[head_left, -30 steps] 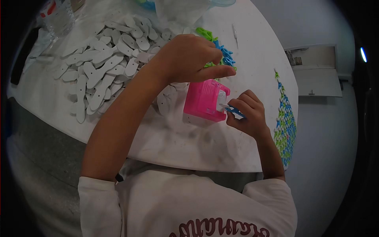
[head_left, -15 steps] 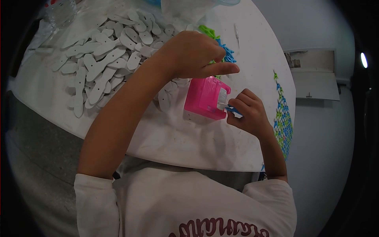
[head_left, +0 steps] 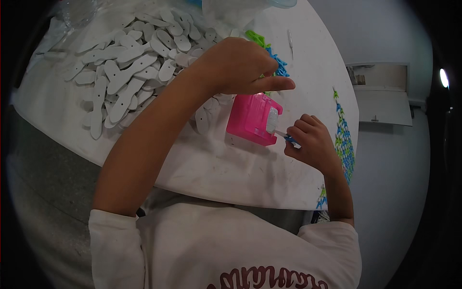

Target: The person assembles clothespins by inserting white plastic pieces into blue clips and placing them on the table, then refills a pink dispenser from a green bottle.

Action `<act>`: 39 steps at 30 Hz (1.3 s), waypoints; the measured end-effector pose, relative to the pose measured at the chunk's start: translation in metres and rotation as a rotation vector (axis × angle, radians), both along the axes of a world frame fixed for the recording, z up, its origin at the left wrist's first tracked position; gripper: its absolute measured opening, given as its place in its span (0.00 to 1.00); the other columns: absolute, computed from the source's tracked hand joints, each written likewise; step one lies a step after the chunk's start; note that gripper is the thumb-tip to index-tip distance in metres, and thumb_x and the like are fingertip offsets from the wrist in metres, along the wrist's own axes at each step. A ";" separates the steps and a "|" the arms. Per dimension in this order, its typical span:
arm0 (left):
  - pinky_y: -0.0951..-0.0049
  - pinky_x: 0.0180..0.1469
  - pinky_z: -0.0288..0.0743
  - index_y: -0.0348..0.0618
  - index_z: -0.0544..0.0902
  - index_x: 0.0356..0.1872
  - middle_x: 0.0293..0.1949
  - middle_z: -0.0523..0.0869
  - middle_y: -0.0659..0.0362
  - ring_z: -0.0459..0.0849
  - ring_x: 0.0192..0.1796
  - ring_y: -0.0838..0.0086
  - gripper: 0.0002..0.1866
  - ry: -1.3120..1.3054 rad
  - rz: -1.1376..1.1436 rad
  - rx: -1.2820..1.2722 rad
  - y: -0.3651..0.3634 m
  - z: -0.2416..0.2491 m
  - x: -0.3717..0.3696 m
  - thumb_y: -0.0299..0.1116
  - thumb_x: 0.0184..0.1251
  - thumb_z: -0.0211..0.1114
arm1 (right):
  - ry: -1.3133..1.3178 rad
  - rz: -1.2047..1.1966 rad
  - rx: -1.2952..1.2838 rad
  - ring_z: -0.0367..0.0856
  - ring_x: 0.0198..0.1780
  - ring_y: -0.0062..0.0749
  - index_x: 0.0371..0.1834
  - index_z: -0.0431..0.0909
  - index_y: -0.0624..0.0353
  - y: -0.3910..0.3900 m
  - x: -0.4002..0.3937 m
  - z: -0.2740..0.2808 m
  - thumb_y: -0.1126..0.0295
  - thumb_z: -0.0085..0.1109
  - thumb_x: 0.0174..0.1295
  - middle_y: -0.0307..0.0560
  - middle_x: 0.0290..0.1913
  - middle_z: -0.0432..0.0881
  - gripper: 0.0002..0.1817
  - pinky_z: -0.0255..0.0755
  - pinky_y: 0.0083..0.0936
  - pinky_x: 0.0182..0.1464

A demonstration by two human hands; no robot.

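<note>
A pink box (head_left: pixel 249 118) stands on the table with a clear, whitish insert (head_left: pixel 272 119) at its right side. My left hand (head_left: pixel 248 67) lies over the box's far edge, one digit stretched rightward; its other fingers are bent or hidden, so its grip is unclear. Right of the box, my right hand (head_left: pixel 308 142) is closed in a pinch on a small blue piece (head_left: pixel 291 140). A thin pale strip runs from this piece toward the insert. Green links (head_left: pixel 256 37) and blue links (head_left: pixel 279 62) lie beyond my left hand.
Many flat white pieces with small holes (head_left: pixel 127 72) are heaped at the left. A thin pointed tool (head_left: pixel 290 44) lies at the far right. Blue, green and white linked work (head_left: pixel 344 144) runs along the right table edge. A pale plastic bag (head_left: pixel 228 13) is at the back.
My right hand has moved a little right and down, away from the box, still pinching the blue piece. More of the pale strip shows. My left hand keeps its place over the box.
</note>
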State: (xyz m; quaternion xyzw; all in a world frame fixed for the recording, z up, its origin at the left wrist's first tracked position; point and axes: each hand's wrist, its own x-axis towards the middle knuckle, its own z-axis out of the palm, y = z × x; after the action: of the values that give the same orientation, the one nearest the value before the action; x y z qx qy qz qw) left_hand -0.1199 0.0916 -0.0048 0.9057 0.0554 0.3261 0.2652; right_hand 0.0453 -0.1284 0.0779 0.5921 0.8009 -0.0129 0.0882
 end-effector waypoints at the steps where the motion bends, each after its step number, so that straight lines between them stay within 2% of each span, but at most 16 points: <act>1: 0.60 0.30 0.71 0.44 0.79 0.19 0.17 0.77 0.57 0.79 0.24 0.62 0.35 0.001 0.001 0.000 0.000 -0.001 0.000 0.66 0.74 0.53 | -0.034 -0.013 -0.011 0.77 0.35 0.34 0.28 0.78 0.57 0.000 -0.002 0.002 0.74 0.72 0.40 0.41 0.26 0.76 0.12 0.76 0.32 0.41; 5: 0.59 0.31 0.71 0.44 0.78 0.19 0.18 0.77 0.56 0.79 0.24 0.61 0.35 0.017 0.006 0.008 0.000 0.000 0.001 0.66 0.74 0.53 | -0.136 -0.033 -0.062 0.78 0.37 0.34 0.27 0.78 0.58 0.000 -0.007 0.006 0.73 0.71 0.42 0.41 0.26 0.77 0.11 0.75 0.31 0.44; 14: 0.57 0.32 0.72 0.44 0.78 0.19 0.19 0.78 0.55 0.80 0.25 0.59 0.34 0.067 0.013 0.006 -0.002 0.001 0.001 0.65 0.73 0.55 | -0.258 -0.020 -0.060 0.77 0.36 0.33 0.25 0.78 0.58 0.000 -0.014 0.008 0.74 0.70 0.42 0.40 0.28 0.79 0.09 0.74 0.30 0.43; 18: 0.57 0.32 0.72 0.44 0.78 0.19 0.19 0.78 0.54 0.81 0.26 0.58 0.34 0.067 0.002 -0.009 -0.001 0.000 0.001 0.65 0.73 0.55 | -0.338 -0.059 -0.033 0.77 0.36 0.34 0.28 0.80 0.58 0.001 -0.024 0.027 0.74 0.71 0.41 0.40 0.29 0.80 0.10 0.74 0.31 0.41; 20: 0.57 0.32 0.72 0.44 0.80 0.20 0.19 0.79 0.55 0.81 0.26 0.58 0.33 0.046 -0.010 -0.008 0.000 0.000 0.002 0.64 0.73 0.56 | -0.113 -0.091 0.135 0.79 0.36 0.30 0.35 0.85 0.60 0.002 -0.028 0.047 0.72 0.73 0.48 0.41 0.30 0.82 0.11 0.73 0.28 0.39; 21: 0.58 0.33 0.72 0.44 0.81 0.21 0.20 0.79 0.55 0.81 0.26 0.59 0.32 0.036 -0.016 -0.014 0.000 0.000 0.001 0.63 0.73 0.56 | -0.127 -0.101 0.142 0.79 0.36 0.30 0.35 0.85 0.60 -0.002 -0.024 0.053 0.72 0.73 0.48 0.41 0.30 0.82 0.11 0.73 0.28 0.39; 23: 0.58 0.34 0.72 0.44 0.82 0.22 0.21 0.80 0.56 0.81 0.27 0.60 0.31 0.005 -0.022 -0.003 0.000 0.000 -0.001 0.62 0.73 0.57 | 0.561 -0.288 0.331 0.80 0.36 0.28 0.45 0.86 0.65 -0.016 -0.007 0.064 0.72 0.74 0.52 0.47 0.35 0.85 0.17 0.73 0.23 0.34; 24: 0.59 0.34 0.72 0.44 0.83 0.23 0.21 0.81 0.56 0.81 0.28 0.60 0.31 -0.017 -0.017 -0.001 0.000 0.002 -0.001 0.62 0.73 0.57 | 0.778 -0.199 0.423 0.80 0.38 0.27 0.49 0.85 0.67 -0.022 0.009 0.060 0.69 0.73 0.58 0.52 0.38 0.86 0.18 0.73 0.20 0.32; 25: 0.59 0.34 0.72 0.44 0.83 0.23 0.21 0.81 0.56 0.81 0.28 0.60 0.31 -0.043 -0.039 0.019 0.000 0.003 0.000 0.62 0.73 0.57 | 0.750 -0.205 0.452 0.80 0.38 0.27 0.49 0.85 0.67 -0.026 0.014 0.059 0.69 0.73 0.58 0.52 0.38 0.86 0.18 0.73 0.20 0.32; 27: 0.57 0.35 0.74 0.42 0.81 0.19 0.21 0.81 0.53 0.82 0.27 0.56 0.34 -0.065 -0.006 -0.016 -0.001 0.002 0.000 0.64 0.72 0.56 | 1.132 -0.270 0.551 0.81 0.40 0.27 0.50 0.85 0.66 -0.028 0.014 0.052 0.67 0.73 0.60 0.51 0.39 0.85 0.18 0.74 0.21 0.34; 31: 0.58 0.35 0.74 0.43 0.83 0.21 0.20 0.81 0.54 0.82 0.27 0.58 0.30 -0.106 -0.066 -0.057 -0.003 0.002 -0.001 0.60 0.71 0.61 | 1.250 -0.282 0.500 0.80 0.41 0.27 0.50 0.86 0.65 -0.036 0.011 0.045 0.62 0.76 0.60 0.50 0.43 0.83 0.21 0.74 0.20 0.37; 33: 0.59 0.37 0.71 0.42 0.84 0.27 0.25 0.82 0.56 0.80 0.30 0.61 0.20 -0.007 -0.073 -0.054 -0.003 0.006 -0.004 0.49 0.70 0.63 | 1.258 -0.264 0.507 0.80 0.42 0.27 0.50 0.86 0.64 -0.036 0.011 0.042 0.62 0.76 0.59 0.50 0.43 0.83 0.21 0.73 0.20 0.38; 36: 0.58 0.35 0.73 0.42 0.85 0.25 0.23 0.82 0.55 0.81 0.29 0.59 0.23 -0.093 -0.071 -0.053 -0.004 0.005 -0.002 0.53 0.68 0.66 | 1.264 -0.255 0.480 0.80 0.44 0.28 0.51 0.87 0.63 -0.038 0.008 0.044 0.64 0.78 0.57 0.50 0.43 0.83 0.21 0.73 0.21 0.39; 39: 0.58 0.36 0.72 0.42 0.85 0.26 0.23 0.81 0.56 0.81 0.30 0.59 0.21 -0.088 -0.073 -0.029 -0.003 0.001 0.000 0.51 0.67 0.67 | 1.228 -0.240 0.455 0.79 0.45 0.28 0.51 0.87 0.62 -0.039 0.007 0.045 0.67 0.78 0.56 0.50 0.44 0.83 0.20 0.72 0.21 0.40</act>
State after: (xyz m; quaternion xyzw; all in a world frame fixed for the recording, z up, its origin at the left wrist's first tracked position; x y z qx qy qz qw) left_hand -0.1196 0.0885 -0.0043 0.8879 0.0154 0.3548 0.2924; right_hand 0.0527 -0.1673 0.1225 0.5661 0.6171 -0.1882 -0.5130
